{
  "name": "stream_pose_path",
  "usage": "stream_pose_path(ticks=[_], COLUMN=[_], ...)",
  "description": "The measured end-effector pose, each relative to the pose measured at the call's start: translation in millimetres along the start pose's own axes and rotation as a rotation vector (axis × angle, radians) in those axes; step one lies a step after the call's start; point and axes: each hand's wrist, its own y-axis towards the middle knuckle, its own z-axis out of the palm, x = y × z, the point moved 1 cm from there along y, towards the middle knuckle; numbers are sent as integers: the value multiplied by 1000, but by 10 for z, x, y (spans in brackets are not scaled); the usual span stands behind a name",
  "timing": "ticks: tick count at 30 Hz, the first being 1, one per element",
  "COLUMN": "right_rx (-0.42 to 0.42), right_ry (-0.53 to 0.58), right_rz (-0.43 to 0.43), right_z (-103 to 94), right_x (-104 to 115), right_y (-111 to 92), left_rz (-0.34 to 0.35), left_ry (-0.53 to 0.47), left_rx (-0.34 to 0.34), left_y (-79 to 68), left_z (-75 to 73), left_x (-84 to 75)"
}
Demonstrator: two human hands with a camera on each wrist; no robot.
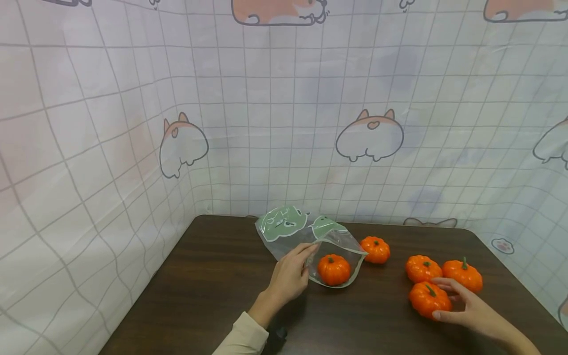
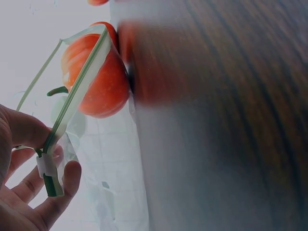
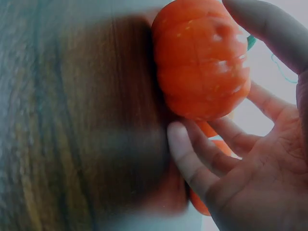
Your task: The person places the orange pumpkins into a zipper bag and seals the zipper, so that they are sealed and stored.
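My left hand (image 1: pixel 288 273) pinches the opened mouth of a clear zip bag (image 1: pixel 357 251) with green cartoon prints, lying on the table. Inside the bag, near its mouth, sits one small orange pumpkin (image 1: pixel 334 270). The left wrist view shows the thumb pressing on the green zip strip (image 2: pixel 79 86), with a white slider (image 2: pixel 46 165) beside the fingers. On the right, my right hand (image 1: pixel 466 305) grips another small pumpkin (image 1: pixel 428 300), thumb on the near side and fingers round the far side. In the right wrist view this pumpkin (image 3: pixel 202 62) is close against the dark tabletop.
Two more pumpkins, one rounder (image 1: pixel 421 268) and one with an upright stem (image 1: pixel 463 275), stand just behind the gripped one. Another pumpkin (image 1: pixel 375 250) is right beside the bag's right edge. A patterned white curtain (image 1: pixel 284 123) encloses the dark wooden table (image 1: pixel 199 296) at the back and sides.
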Motion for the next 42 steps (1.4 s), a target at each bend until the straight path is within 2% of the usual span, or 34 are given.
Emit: stream_pose_path(ticks=[4, 23, 33, 42], right_rx=[4, 19, 15, 8], right_ry=[-1, 8, -30, 2], right_rz=[-18, 10, 11, -10], right_z=[3, 18, -23, -17], right_x=[-27, -51, 137, 384], right_y=[-5, -4, 38, 153], left_rz=[2, 3, -24, -23], left_ry=[-1, 13, 11, 20], left_rx=[-9, -11, 5, 3], left_y=[-1, -3, 1, -5], left_z=[-3, 6, -11, -14], left_x=[2, 13, 15, 16])
